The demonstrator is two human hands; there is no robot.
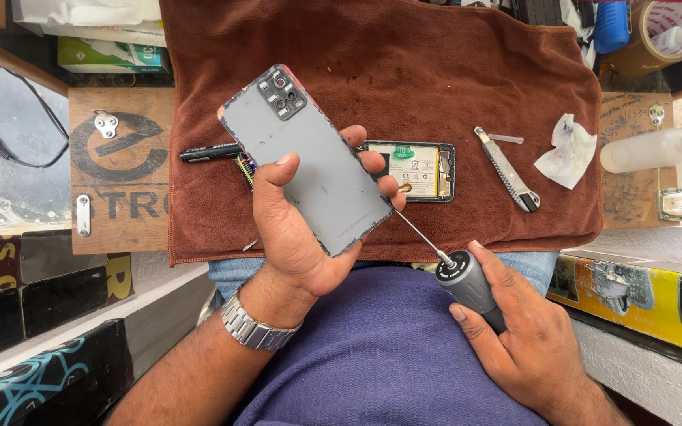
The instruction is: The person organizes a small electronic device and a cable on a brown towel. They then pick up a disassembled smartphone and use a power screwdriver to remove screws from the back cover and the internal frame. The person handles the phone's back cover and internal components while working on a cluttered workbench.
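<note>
Your left hand holds a grey phone back cover tilted above the brown towel, its camera cut-out at the upper end. The grip is firm: your thumb lies across the cover's face and your fingertips curl round its right edge. Your right hand is wrapped around the dark handle of a screwdriver, low by your lap, and the thin shaft runs up and left until its tip meets the cover's lower right edge, just under your left fingers.

On the towel behind the cover lies the opened phone body, its battery showing, partly hidden by your left fingers. A black pen lies to the left of the cover, with its near end passing behind it. To the right of the phone body sits a utility knife, and beyond that a crumpled white tissue. A white squeeze bottle lies on the surface just past the towel's right edge, and a roll of brown tape sits at the top right corner.
</note>
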